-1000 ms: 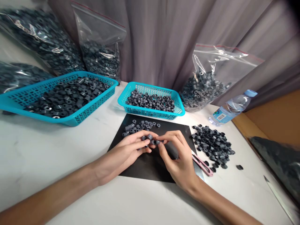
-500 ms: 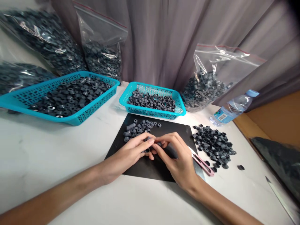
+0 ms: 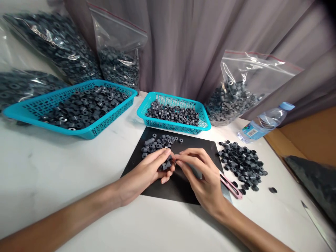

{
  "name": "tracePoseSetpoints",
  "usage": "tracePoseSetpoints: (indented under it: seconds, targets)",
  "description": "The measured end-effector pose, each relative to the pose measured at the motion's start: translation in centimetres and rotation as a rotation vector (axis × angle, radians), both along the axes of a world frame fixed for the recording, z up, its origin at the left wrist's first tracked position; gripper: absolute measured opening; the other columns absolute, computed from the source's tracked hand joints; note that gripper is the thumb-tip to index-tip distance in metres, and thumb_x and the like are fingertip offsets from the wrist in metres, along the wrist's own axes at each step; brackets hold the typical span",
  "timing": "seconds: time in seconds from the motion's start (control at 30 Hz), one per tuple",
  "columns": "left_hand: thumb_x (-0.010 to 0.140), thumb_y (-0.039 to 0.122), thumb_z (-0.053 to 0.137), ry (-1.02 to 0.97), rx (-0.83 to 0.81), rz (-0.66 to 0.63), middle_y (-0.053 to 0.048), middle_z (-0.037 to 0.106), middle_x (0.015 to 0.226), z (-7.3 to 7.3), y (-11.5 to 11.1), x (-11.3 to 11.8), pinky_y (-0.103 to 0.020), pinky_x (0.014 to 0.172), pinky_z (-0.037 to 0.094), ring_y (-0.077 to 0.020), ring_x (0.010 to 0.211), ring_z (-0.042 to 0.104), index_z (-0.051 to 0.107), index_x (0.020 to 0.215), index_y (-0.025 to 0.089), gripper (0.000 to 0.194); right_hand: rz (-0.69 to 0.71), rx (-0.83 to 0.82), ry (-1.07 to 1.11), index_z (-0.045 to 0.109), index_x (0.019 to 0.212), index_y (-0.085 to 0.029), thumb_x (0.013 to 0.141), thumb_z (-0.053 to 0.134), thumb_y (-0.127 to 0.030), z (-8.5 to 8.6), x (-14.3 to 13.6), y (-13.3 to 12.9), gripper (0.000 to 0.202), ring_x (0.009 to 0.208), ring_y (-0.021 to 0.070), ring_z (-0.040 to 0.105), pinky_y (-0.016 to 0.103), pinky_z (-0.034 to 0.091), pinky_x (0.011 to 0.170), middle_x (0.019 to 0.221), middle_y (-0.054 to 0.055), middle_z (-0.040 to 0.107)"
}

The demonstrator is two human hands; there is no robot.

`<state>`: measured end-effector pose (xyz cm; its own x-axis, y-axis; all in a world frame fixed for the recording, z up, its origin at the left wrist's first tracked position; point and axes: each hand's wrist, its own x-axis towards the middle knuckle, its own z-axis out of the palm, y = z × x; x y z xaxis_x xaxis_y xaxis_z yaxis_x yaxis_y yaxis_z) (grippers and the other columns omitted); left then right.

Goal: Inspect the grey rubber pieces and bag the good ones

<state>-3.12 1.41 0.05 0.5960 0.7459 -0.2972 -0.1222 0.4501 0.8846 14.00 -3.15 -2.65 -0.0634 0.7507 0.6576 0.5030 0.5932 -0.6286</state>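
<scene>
The left hand [image 3: 147, 169] is closed loosely around a few dark rings [image 3: 166, 165], held over the black mat [image 3: 175, 187]. The right hand [image 3: 176, 160] meets it at the fingertips, thumb and forefinger drawn together in a pinch; whether a ring or a scrap of one sits between them is too small and shaded to tell.

Good handling here probably rests on the left hand's cup. The person would do well to keep the lower fingers curled under the rings, so that none rolls out while thumb and forefinger present one. A light, square pinch from the right should suit such short, smooth-looking pieces; squeezing at an angle could flick one away. Fewer rings in the palm would likely leave the left fingertips freer.

Working low over the mat makes sense, since a dropped ring would land near the mat pile [image 3: 158, 142] just beyond the left hand. The side pile [image 3: 244, 166] lies on the desk [image 3: 78, 185] to the right, and the two are best kept from mixing. The pink cutter [image 3: 232, 186] lies at the mat's right edge, close to the right wrist, so that wrist should move with care. The small basket [image 3: 173, 126] stands behind the mat.
</scene>
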Motion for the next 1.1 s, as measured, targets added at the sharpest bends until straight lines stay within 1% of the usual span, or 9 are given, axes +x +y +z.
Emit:
tracePoseSetpoints:
  seconds: [0.2,0.33,0.43,0.5,0.63,0.73,0.8,0.93,1.1]
  targets:
    - [0.099,0.038,0.051,-0.074,-0.099,0.021,0.000,0.054,0.079,-0.2,-0.3,0.0,-0.024,0.059,0.040,-0.0117,0.073,0.052,0.057,0.095,0.017,0.022,0.021,0.010,-0.079,0.068,0.121,-0.024,0.093,0.060,-0.007,-0.2,0.1,0.0,0.034,0.090,0.0176,0.059,0.034,0.052,0.079,0.098,0.005,0.059]
    - [0.099,0.033,0.051,-0.115,-0.125,0.035,-0.001,0.056,0.078,-0.2,-0.4,0.2,-0.023,0.057,0.041,-0.0119,0.070,0.054,0.057,0.092,0.016,0.019,0.047,0.007,-0.109,0.067,0.122,-0.025,0.094,0.060,-0.008,-0.2,0.1,0.0,0.034,0.089,0.0182,0.058,0.035,0.050,0.078,0.098,0.006,0.061]
    - [0.099,0.032,0.049,-0.115,-0.138,0.025,-0.002,0.056,0.075,-0.1,-0.4,0.2,-0.021,0.052,0.038,-0.0113,0.066,0.053,0.057,0.090,0.016,0.021,0.084,-0.017,-0.114,0.064,0.128,-0.025,0.096,0.056,-0.010,0.0,0.0,-0.2,0.036,0.091,0.0183,0.058,0.035,0.050,0.081,0.100,0.006,0.062]
    - [0.099,0.034,0.048,-0.103,-0.174,0.013,-0.002,0.056,0.074,-0.1,-0.3,0.2,-0.018,0.047,0.033,-0.0098,0.062,0.050,0.058,0.090,0.016,0.023,0.071,-0.064,-0.081,0.063,0.129,-0.025,0.098,0.052,-0.012,0.0,0.1,-0.1,0.035,0.095,0.0185,0.060,0.035,0.051,0.084,0.103,0.006,0.064]
    - [0.097,0.038,0.051,-0.083,-0.261,-0.022,0.000,0.050,0.073,0.0,-0.3,-0.1,-0.016,0.041,0.020,-0.0055,0.055,0.039,0.061,0.089,0.014,0.026,-0.091,-0.167,-0.039,0.062,0.123,-0.026,0.101,0.045,-0.018,-0.3,0.8,1.4,0.029,0.109,0.0210,0.059,0.038,0.051,0.093,0.116,0.007,0.062]
    - [0.093,0.036,0.057,-0.060,-0.273,-0.015,0.002,0.044,0.072,0.3,-0.3,-0.3,-0.015,0.041,0.017,-0.0039,0.053,0.030,0.063,0.084,0.013,0.026,-0.134,-0.160,-0.223,0.052,0.137,-0.028,0.101,0.044,-0.019,-0.9,1.6,3.3,0.038,0.124,0.0243,0.051,0.046,0.046,0.106,0.134,0.009,0.053]
    - [0.092,0.037,0.059,-0.038,-0.277,-0.017,0.003,0.040,0.069,0.5,-0.3,-0.3,-0.015,0.041,0.017,-0.0043,0.052,0.026,0.063,0.082,0.012,0.027,-0.099,-0.157,-0.339,0.045,0.144,-0.029,0.101,0.043,-0.018,-1.2,2.1,4.5,0.044,0.128,0.0255,0.047,0.050,0.044,0.109,0.139,0.010,0.049]
    - [0.089,0.038,0.062,-0.043,-0.302,-0.039,0.005,0.036,0.067,0.7,-0.3,-0.3,-0.015,0.040,0.014,-0.0050,0.052,0.022,0.060,0.077,0.014,0.028,-0.006,-0.201,-0.469,0.043,0.146,-0.025,0.101,0.039,-0.015,-1.3,2.8,6.1,0.046,0.122,0.0249,0.050,0.050,0.045,0.107,0.130,0.011,0.055]
    - [0.089,0.042,0.064,-0.070,-0.263,-0.055,0.006,0.032,0.068,0.2,-0.1,-0.6,-0.015,0.041,0.016,-0.0061,0.053,0.021,0.052,0.072,0.016,0.033,-0.032,-0.188,-0.439,0.056,0.132,-0.020,0.100,0.048,-0.018,-1.2,2.0,7.1,0.033,0.106,0.0230,0.059,0.042,0.052,0.096,0.111,0.010,0.060]
